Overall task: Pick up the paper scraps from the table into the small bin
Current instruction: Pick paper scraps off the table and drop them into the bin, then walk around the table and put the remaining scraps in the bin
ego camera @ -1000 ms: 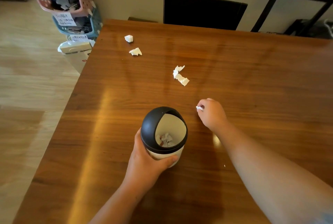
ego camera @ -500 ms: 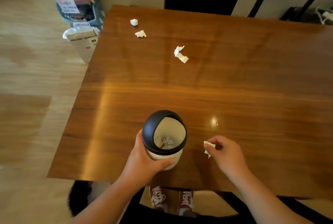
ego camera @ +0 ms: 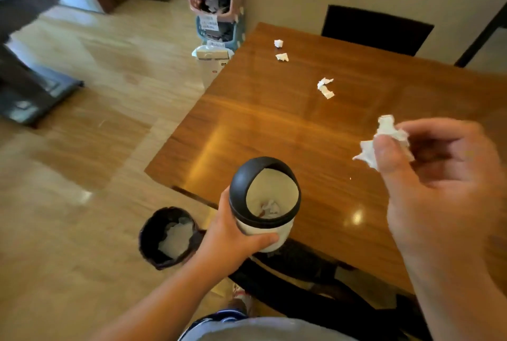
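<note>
My left hand [ego camera: 233, 239] grips the small white bin [ego camera: 264, 203] with its black domed lid at the table's near edge; a few crumpled scraps lie inside it. My right hand [ego camera: 439, 176] is raised close to the camera, up and to the right of the bin, pinching a white paper scrap [ego camera: 384, 140] between thumb and fingers. On the wooden table [ego camera: 274, 126] lie more scraps: a twisted piece [ego camera: 325, 87] in the middle and two small ones [ego camera: 278, 43] [ego camera: 282, 57] near the far left corner.
A dark floor bin [ego camera: 167, 236] lined with a bag and holding white paper stands left of my chair. Stacked plastic baskets [ego camera: 214, 8] and a white box [ego camera: 212, 56] stand beside the table's far left corner. A dark chair back [ego camera: 375, 30] is behind the table.
My right hand has risen from the table's near edge with the scrap, now high and close to the camera. The view has swung left and back. My left hand still holds the bin.
</note>
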A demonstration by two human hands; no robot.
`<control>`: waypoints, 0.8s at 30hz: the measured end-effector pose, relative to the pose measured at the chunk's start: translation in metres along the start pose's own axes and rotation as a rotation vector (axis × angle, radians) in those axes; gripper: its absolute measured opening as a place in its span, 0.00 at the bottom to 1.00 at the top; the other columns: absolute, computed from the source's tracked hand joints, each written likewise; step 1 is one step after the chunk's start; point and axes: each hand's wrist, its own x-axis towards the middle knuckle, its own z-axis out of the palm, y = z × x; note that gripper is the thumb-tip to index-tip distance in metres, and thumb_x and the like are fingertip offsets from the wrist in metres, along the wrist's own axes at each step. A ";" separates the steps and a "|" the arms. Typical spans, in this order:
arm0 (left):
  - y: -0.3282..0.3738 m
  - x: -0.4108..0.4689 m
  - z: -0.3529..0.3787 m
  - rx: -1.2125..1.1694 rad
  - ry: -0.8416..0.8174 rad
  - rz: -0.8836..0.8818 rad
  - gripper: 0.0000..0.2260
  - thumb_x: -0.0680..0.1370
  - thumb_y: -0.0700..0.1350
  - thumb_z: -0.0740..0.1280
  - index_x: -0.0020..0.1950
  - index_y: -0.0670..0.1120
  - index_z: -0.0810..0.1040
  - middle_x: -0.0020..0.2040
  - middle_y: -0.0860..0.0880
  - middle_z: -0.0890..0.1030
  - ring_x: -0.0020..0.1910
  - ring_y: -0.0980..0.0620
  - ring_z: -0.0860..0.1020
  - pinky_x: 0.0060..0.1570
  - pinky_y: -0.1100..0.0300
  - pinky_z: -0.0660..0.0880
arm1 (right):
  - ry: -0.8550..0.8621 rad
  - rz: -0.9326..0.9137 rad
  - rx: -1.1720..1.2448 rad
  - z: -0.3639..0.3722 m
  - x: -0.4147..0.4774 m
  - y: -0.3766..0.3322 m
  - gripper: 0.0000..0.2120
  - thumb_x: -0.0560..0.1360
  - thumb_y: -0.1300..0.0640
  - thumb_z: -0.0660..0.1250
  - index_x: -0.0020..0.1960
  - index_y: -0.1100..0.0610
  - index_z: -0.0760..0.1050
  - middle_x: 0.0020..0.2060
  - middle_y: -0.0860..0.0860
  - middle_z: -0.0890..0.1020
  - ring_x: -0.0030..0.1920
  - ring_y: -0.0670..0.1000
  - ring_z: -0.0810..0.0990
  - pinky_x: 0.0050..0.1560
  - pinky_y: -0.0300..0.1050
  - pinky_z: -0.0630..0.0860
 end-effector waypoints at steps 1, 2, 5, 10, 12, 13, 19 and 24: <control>0.000 -0.015 0.004 -0.011 0.028 0.007 0.49 0.60 0.62 0.85 0.73 0.68 0.60 0.64 0.69 0.76 0.63 0.68 0.76 0.50 0.76 0.76 | -0.055 -0.038 0.001 0.002 -0.009 -0.004 0.09 0.77 0.56 0.72 0.51 0.44 0.76 0.44 0.36 0.81 0.40 0.42 0.81 0.38 0.30 0.76; 0.000 -0.031 0.009 -0.024 0.057 0.010 0.48 0.60 0.61 0.85 0.73 0.68 0.61 0.64 0.67 0.76 0.63 0.67 0.76 0.51 0.72 0.78 | -0.178 -0.029 -0.023 0.006 -0.022 -0.002 0.07 0.76 0.55 0.72 0.52 0.47 0.76 0.45 0.38 0.80 0.42 0.42 0.80 0.40 0.34 0.77; -0.004 -0.078 0.019 -0.078 0.147 0.001 0.47 0.60 0.61 0.85 0.72 0.67 0.63 0.64 0.64 0.79 0.63 0.62 0.79 0.57 0.54 0.81 | -0.833 0.105 -0.274 0.026 -0.071 0.002 0.18 0.72 0.47 0.74 0.61 0.49 0.78 0.56 0.43 0.81 0.58 0.45 0.76 0.59 0.48 0.76; -0.028 -0.152 0.005 -0.152 0.367 -0.059 0.47 0.57 0.56 0.86 0.71 0.66 0.66 0.63 0.62 0.79 0.63 0.58 0.79 0.58 0.47 0.81 | -0.813 0.004 -0.117 0.026 -0.127 -0.010 0.15 0.73 0.38 0.67 0.56 0.42 0.76 0.50 0.32 0.77 0.54 0.34 0.73 0.53 0.24 0.67; -0.042 -0.183 -0.009 -0.171 0.465 -0.096 0.47 0.57 0.54 0.85 0.71 0.65 0.66 0.61 0.65 0.79 0.62 0.62 0.78 0.58 0.56 0.81 | -0.806 0.049 -0.023 0.033 -0.151 -0.011 0.06 0.75 0.42 0.67 0.49 0.42 0.76 0.45 0.34 0.78 0.49 0.36 0.77 0.47 0.23 0.69; -0.052 -0.199 -0.016 -0.177 0.526 -0.119 0.46 0.56 0.54 0.85 0.70 0.65 0.66 0.60 0.68 0.78 0.61 0.65 0.78 0.55 0.64 0.80 | -0.856 0.092 -0.006 0.040 -0.165 -0.008 0.02 0.75 0.45 0.68 0.46 0.42 0.77 0.43 0.36 0.79 0.46 0.37 0.78 0.45 0.24 0.70; -0.116 -0.315 -0.062 -0.176 0.929 -0.352 0.45 0.52 0.59 0.83 0.61 0.79 0.63 0.55 0.77 0.75 0.55 0.76 0.75 0.41 0.74 0.76 | -1.460 0.282 -0.174 0.135 -0.243 0.001 0.05 0.76 0.49 0.70 0.42 0.46 0.79 0.37 0.43 0.82 0.40 0.41 0.79 0.36 0.32 0.70; -0.156 -0.406 -0.095 -0.176 1.235 -0.540 0.46 0.50 0.60 0.83 0.58 0.84 0.60 0.54 0.77 0.75 0.56 0.70 0.75 0.52 0.65 0.74 | -1.698 0.148 -0.183 0.251 -0.297 -0.037 0.04 0.77 0.48 0.69 0.46 0.47 0.80 0.40 0.45 0.82 0.42 0.43 0.80 0.36 0.38 0.76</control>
